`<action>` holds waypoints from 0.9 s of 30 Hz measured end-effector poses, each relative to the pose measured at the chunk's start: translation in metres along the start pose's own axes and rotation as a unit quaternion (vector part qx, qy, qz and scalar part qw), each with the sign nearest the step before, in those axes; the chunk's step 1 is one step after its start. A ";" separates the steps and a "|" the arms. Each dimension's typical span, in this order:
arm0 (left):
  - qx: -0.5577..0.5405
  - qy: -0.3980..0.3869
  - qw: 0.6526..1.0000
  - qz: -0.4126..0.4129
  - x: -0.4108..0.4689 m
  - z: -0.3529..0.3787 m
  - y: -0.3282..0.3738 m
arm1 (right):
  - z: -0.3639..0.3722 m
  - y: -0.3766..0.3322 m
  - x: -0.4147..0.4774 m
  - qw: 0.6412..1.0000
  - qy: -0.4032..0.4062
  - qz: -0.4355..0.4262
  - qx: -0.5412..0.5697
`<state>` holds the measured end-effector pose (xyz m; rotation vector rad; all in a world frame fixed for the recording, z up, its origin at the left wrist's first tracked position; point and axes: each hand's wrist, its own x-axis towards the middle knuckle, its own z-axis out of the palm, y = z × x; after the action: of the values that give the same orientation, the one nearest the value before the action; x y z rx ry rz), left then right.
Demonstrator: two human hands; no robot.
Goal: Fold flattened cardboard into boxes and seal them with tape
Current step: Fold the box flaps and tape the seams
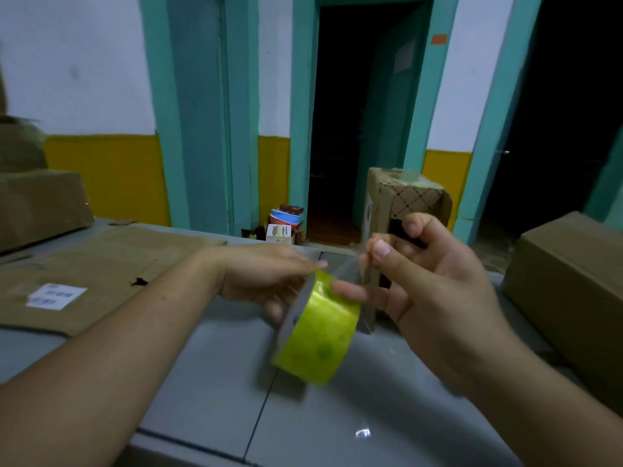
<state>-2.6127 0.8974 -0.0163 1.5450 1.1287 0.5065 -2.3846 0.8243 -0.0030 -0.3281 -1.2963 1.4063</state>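
L hand w/ tape roll; box behind

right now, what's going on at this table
A person's left hand holds a yellow-green tape roll above the grey table, while the right hand pinches the tape end, pulled a little off the roll. A flattened cardboard sheet lies on the table at left, not yet folded; a closed box sits at right.
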 end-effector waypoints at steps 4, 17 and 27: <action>0.031 0.014 0.994 0.108 -0.005 0.003 0.005 | 0.001 -0.002 0.001 0.998 0.007 0.039 0.051; 0.135 -0.037 0.965 0.223 -0.015 0.022 0.007 | -0.010 -0.010 0.004 0.999 0.038 0.034 0.009; 0.128 -0.057 0.981 0.135 -0.018 0.010 0.003 | -0.022 -0.027 0.005 0.997 -0.036 -0.066 -0.009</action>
<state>-2.6113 0.8771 -0.0123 1.9413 0.9269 0.4582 -2.3544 0.8328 0.0131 -0.2010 -1.3663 1.3051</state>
